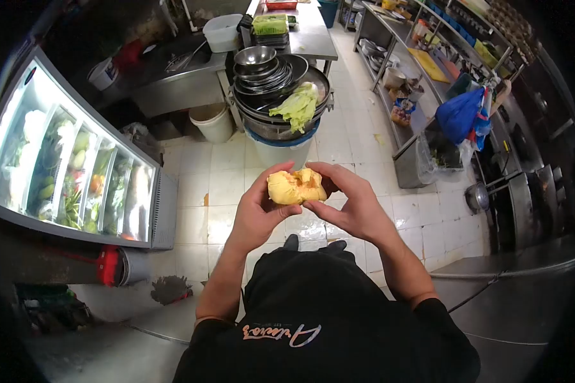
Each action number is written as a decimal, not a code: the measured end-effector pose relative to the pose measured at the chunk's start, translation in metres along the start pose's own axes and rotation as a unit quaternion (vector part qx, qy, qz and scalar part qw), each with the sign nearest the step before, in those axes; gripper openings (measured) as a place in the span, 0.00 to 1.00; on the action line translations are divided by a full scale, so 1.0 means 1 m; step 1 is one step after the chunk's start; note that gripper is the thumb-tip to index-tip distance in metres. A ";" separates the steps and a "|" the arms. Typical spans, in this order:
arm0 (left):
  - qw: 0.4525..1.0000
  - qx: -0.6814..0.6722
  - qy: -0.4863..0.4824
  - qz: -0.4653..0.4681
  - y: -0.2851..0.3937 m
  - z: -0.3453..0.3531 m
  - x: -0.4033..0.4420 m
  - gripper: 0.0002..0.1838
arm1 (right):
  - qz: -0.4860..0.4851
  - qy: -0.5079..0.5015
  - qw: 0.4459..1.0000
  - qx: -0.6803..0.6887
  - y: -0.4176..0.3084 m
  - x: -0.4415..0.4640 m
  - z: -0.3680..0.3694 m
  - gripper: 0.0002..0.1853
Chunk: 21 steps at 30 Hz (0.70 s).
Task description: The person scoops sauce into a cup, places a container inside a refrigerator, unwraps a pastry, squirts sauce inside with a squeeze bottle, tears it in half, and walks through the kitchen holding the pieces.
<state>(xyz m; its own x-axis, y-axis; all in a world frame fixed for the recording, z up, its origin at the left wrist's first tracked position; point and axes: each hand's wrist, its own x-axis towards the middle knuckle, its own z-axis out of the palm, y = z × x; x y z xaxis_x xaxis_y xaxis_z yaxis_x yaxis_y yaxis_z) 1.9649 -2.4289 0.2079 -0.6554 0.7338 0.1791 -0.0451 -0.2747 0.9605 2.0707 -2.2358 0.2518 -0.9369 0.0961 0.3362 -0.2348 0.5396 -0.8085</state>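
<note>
A yellow, rounded food piece with a torn, orange-tinged hollow on its upper right is held up in front of my body. My left hand grips its left side, with the thumb along the bottom edge. On the right side, my right hand holds it between fingers above and thumb below. What exactly the food is cannot be made out. Beyond the hands, a wilted green lettuce hangs over the rim of a bin stacked with dark pans.
A lit glass fridge of vegetables stands at the left. Metal bowls top the bin ahead. A white bucket is on the floor. Shelving with a yellow board and a blue bag lines the right.
</note>
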 end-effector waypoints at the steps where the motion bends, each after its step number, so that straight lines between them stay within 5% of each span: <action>1: 1.000 0.005 -0.007 -0.003 0.004 -0.002 0.001 0.42 | -0.006 -0.008 1.000 -0.012 -0.001 0.002 -0.002 0.30; 11: 0.999 0.032 0.005 -0.008 0.019 -0.008 -0.001 0.39 | -0.048 0.018 0.999 0.007 0.000 0.006 0.013 0.25; 21: 0.999 -0.036 0.034 0.009 0.022 -0.018 -0.007 0.33 | 0.025 -0.008 0.996 0.084 -0.002 0.014 0.017 0.18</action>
<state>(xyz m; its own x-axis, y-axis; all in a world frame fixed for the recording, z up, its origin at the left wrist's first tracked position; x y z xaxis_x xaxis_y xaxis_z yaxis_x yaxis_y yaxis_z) 1.9546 -2.4513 0.2238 -0.7057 0.6853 0.1798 -0.0844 -0.3333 0.9391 2.0534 -2.2504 0.2501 -0.9522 0.1050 0.2870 -0.2267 0.3871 -0.8937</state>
